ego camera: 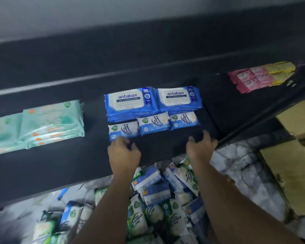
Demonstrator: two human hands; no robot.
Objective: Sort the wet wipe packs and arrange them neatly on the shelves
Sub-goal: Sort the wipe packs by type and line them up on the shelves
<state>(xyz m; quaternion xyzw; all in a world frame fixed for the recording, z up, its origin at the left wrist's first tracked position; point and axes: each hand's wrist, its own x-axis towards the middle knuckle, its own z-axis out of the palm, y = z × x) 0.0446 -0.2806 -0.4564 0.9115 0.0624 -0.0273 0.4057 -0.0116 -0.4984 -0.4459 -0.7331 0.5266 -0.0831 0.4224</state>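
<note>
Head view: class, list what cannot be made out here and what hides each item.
Head view:
Left hand: its own back hides the fingertips, so a grip on the leftmost small blue pack is unclear.
Mint-green packs: print blurred, stack cut by the left edge.
Pink and yellow packs: too small and blurred to read.
Floor pile: partly behind the arms.

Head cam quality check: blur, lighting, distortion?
Head view: dim light, the black shelf swallows detail; print on the left blue antabax wipe pack reads clearly; the mint-green wipe packs at left are smeared by blur; the loose pile of blue-and-green packs below is soft; wide-angle lens bows the shelf rails.
</note>
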